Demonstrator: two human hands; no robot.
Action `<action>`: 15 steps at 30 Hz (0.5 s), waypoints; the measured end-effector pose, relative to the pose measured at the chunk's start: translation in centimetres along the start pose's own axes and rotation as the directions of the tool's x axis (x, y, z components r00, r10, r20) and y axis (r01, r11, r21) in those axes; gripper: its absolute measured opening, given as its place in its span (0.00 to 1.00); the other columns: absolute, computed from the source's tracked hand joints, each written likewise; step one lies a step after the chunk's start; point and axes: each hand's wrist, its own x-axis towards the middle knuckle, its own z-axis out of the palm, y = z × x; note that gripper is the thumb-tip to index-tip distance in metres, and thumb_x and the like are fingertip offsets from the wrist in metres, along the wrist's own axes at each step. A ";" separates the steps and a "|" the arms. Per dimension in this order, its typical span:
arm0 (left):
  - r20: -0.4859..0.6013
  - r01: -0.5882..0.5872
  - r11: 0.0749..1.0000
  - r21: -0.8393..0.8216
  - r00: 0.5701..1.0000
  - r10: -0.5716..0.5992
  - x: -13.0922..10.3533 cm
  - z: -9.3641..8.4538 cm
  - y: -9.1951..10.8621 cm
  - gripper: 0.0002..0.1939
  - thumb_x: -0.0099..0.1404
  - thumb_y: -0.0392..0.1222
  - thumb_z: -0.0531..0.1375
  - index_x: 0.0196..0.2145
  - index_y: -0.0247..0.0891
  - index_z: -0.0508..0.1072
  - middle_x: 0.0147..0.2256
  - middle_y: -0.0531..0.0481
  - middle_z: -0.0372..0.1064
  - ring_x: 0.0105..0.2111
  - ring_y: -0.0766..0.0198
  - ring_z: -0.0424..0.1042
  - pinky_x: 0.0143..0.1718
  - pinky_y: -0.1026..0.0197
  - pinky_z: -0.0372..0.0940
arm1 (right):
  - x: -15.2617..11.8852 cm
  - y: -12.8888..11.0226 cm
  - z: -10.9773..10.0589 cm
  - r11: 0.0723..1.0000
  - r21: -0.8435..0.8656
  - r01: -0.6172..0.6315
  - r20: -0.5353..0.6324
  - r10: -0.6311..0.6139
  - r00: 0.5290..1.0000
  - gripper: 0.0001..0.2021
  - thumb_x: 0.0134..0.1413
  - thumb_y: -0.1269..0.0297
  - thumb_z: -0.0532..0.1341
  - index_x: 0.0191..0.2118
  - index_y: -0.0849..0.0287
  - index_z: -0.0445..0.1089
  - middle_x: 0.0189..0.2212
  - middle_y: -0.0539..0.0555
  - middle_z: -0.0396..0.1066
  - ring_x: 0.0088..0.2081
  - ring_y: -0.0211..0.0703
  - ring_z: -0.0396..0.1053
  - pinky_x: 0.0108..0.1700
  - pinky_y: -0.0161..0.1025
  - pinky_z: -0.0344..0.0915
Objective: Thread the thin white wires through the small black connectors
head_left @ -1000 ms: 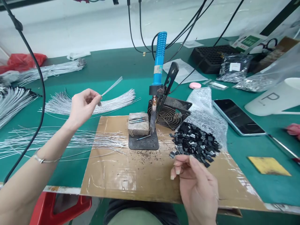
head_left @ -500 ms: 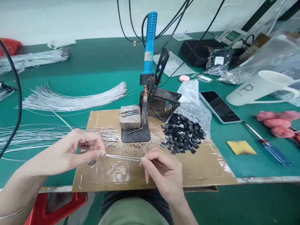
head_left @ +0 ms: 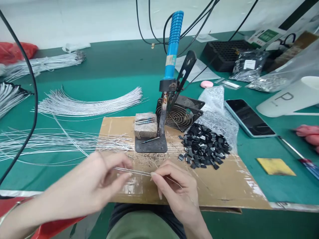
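Observation:
Thin white wires (head_left: 141,172) stretch between my two hands, above the cardboard sheet. My left hand (head_left: 101,182) has its thumb and fingers closed loosely around the wires, which show in the narrow gap between them; the other fingers are curled and partly hidden. With thumb and forefinger, my right hand (head_left: 175,187) pinches the wires' right end. A fine strand trails back over that hand's fingers. Beyond the hands, a blue-handled soldering iron (head_left: 172,49) stands upright, its lower end over a dark metal base plate (head_left: 151,147).
Loose white wires (head_left: 62,144) and a fanned wire bundle (head_left: 92,105) lie left. Small black connectors (head_left: 205,146) are heaped right on the cardboard (head_left: 219,189). A fan (head_left: 180,116), phone (head_left: 249,118), yellow sponge (head_left: 276,166) and white mug (head_left: 290,96) stand or lie around.
My left hand has moved right along the wires, closer to my right hand. My right hand keeps its pinch. The whole view has shifted, with the bench things appearing farther right.

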 end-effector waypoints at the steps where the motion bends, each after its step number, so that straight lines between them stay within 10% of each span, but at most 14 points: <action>1: 0.056 -0.014 1.000 0.015 0.998 0.013 0.0 0.9 0.3 0.05 0.73 0.41 0.57 0.43 0.43 0.73 0.23 0.59 0.64 0.21 0.68 0.59 0.23 0.65 0.52 | 0.0 0.0 0.1 1.000 -0.005 -0.011 0.022 0.011 1.000 0.12 0.65 0.68 0.64 0.27 0.57 0.71 0.22 0.47 0.65 0.25 0.36 0.62 0.27 0.35 0.56; 10: 0.261 0.174 0.925 -0.338 0.961 -0.085 3.6 3.7 0.0 0.12 0.73 0.46 0.55 0.32 0.39 0.67 0.24 0.57 0.58 0.25 0.67 0.56 0.26 0.64 0.52 | -0.5 0.5 0.0 0.988 0.003 -0.158 -0.018 0.158 0.987 0.15 0.67 0.62 0.63 0.27 0.58 0.75 0.22 0.47 0.66 0.23 0.34 0.64 0.26 0.34 0.59; 15: 0.194 0.211 0.820 -0.531 0.973 -0.125 4.9 4.0 -0.7 0.13 0.68 0.47 0.60 0.30 0.35 0.69 0.25 0.54 0.64 0.25 0.67 0.59 0.28 0.64 0.54 | -0.8 1.2 -0.2 0.966 0.178 -0.186 -0.226 0.224 0.948 0.17 0.71 0.55 0.58 0.37 0.56 0.81 0.28 0.51 0.72 0.22 0.36 0.70 0.24 0.34 0.68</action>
